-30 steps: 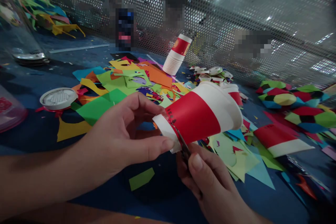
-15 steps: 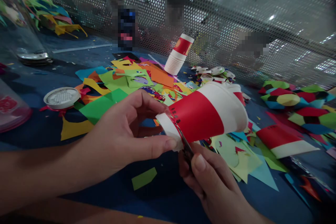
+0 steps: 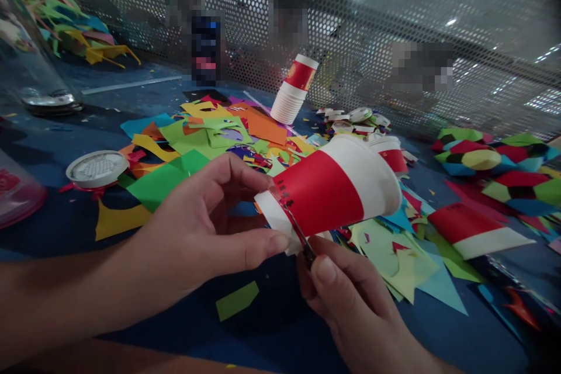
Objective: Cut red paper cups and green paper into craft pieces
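Note:
A red and white paper cup (image 3: 326,187) lies tilted in the air, its wide rim to the right and its narrow base end toward my left hand (image 3: 223,216). The fingers and thumb of that hand are closed on the cup's base end. My right hand (image 3: 355,298) grips scissors (image 3: 302,239), whose handles are mostly hidden in the fingers. The scissor blades lie across the cup near its base, along a cut between the white band and the red band. A white flap hangs below the left thumb.
Coloured paper scraps (image 3: 228,134) cover the blue table. Behind them stands a leaning stack of paper cups (image 3: 293,90). A glass jar (image 3: 48,70) and a white lid (image 3: 97,168) are on the left. At right lie a cut cup piece (image 3: 475,231) and colourful paper shapes (image 3: 491,160).
The cup and both hands have shifted slightly left in view, as has the background. The scissor blades show a little more along the cut near the base.

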Motion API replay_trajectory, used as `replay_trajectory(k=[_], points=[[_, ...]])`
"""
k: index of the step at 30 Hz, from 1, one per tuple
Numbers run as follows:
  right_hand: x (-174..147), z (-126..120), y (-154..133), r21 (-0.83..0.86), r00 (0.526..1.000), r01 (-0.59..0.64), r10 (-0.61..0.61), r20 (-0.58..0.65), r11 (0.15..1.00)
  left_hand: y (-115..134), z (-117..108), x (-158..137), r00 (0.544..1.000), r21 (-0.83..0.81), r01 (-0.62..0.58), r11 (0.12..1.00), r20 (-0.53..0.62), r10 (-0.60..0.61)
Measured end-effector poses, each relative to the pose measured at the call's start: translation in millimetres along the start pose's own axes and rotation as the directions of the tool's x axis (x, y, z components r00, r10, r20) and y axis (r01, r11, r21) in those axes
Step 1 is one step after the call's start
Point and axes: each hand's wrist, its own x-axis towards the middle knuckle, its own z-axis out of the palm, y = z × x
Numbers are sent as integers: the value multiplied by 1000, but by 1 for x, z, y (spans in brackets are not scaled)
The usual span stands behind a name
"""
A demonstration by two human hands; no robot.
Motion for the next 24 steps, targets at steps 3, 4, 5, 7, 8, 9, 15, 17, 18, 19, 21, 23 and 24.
replay_trajectory(k=[3, 4, 5, 7, 8, 9, 15, 17, 18, 19, 21, 23, 24], points=[[0, 0, 3, 17, 1000, 4, -4, -6, 1000, 0, 1, 1, 1000, -4, -24, 1000, 12, 24], [0, 1, 4, 18, 1000, 11, -11, -20, 1000, 1, 1, 2, 1000, -6, -27, 1000, 15, 27], [0, 1, 4, 21, 999, 23, -22, -38, 1000, 1, 1, 2, 999, -9, -27, 1000, 18, 27], [0, 2, 5, 29, 998, 39, -37, -57, 999, 3, 2, 3, 999, -14, -21, 1000, 32, 22], [0, 3, 5, 28, 998, 36, -34, -57, 999, 4, 2, 3, 999, -10, -23, 1000, 32, 24], [0, 3, 5, 24, 998, 28, -27, -53, 999, 5, 2, 3, 999, 2, -31, 1000, 27, 31], [-3, 7, 8, -4, 979, 34, -34, -201, 999, 4, -1, 5, 997, 147, -74, 986, 16, 72], [-5, 6, 10, -12, 967, -2, -2, -255, 1000, 1, -1, 5, 996, 159, -89, 983, 9, 89], [-5, 6, 10, -14, 964, -11, 7, -266, 1000, -1, -1, 4, 996, 155, -91, 984, 4, 91], [-6, 6, 11, -15, 966, -15, 11, -258, 1000, -2, -1, 4, 996, 146, -89, 985, 3, 89], [-5, 5, 11, -12, 977, 0, -3, -214, 1000, -3, -1, 3, 997, 126, -80, 989, 8, 79], [-4, 5, 10, -6, 985, 21, -22, -171, 1000, -3, 0, 2, 996, 114, -84, 990, 8, 83], [-3, 6, 9, -5, 987, 26, -27, -158, 1000, -3, 0, 2, 996, 111, -93, 989, 9, 93]])
